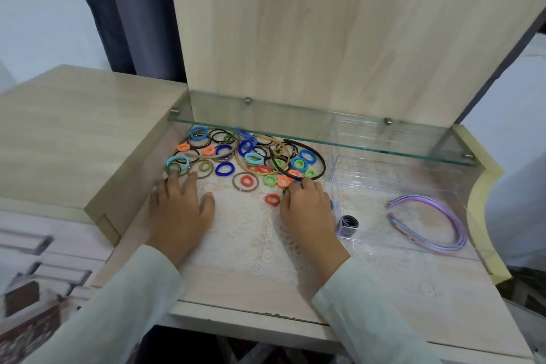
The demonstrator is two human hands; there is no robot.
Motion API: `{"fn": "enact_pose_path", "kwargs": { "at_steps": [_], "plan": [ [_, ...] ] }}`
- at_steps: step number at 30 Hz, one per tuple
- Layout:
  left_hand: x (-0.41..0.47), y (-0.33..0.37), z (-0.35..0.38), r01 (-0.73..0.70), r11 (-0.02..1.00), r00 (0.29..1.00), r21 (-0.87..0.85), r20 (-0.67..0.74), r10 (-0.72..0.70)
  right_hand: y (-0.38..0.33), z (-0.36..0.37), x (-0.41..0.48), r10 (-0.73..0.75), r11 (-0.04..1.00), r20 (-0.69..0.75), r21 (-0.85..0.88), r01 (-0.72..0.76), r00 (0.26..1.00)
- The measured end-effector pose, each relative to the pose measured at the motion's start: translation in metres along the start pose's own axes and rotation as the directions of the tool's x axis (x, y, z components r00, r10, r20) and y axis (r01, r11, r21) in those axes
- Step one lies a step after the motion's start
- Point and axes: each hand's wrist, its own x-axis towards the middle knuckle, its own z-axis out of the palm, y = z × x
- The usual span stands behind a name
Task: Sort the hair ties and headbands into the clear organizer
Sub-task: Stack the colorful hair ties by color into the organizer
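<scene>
A pile of colourful hair ties (pixel 224 169) lies on the lace mat, with a beige headband (pixel 243 163) and a brown headband (pixel 320 159) among them. The clear organizer (pixel 384 177) stands to the right. It holds purple headbands (pixel 443 210) and a stack of dark hair ties (pixel 349 224). My left hand (pixel 180 207) rests flat at the pile's left edge with its fingers apart, fingertips touching a dark green tie (pixel 174 168). My right hand (pixel 307 210) is curled at the pile's near right edge, and bits of a blue hair tie (pixel 331 204) peek out from under it.
A glass shelf (pixel 295 130) hangs low over the back of the pile and the organizer. A wooden cabinet block (pixel 74 127) walls the left side, with drawers (pixel 44 245) below it. An upright wooden panel (pixel 325 38) closes the back.
</scene>
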Motion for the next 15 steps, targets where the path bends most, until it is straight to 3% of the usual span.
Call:
{"fn": "enact_pose_path", "kwargs": {
  "at_steps": [7,15],
  "plan": [
    [-0.0030,-0.0025,-0.0019,-0.191,0.934,0.977,-0.302,-0.149,0.152,0.0030,0.0049,0.0008,0.028,0.996,-0.138,0.092,-0.015,0.990],
    [0.0019,-0.0022,-0.0015,-0.348,0.863,0.929,-0.366,-0.257,0.266,0.0039,0.0050,0.0022,0.026,0.997,-0.047,0.078,-0.022,0.999]
  ]
}}
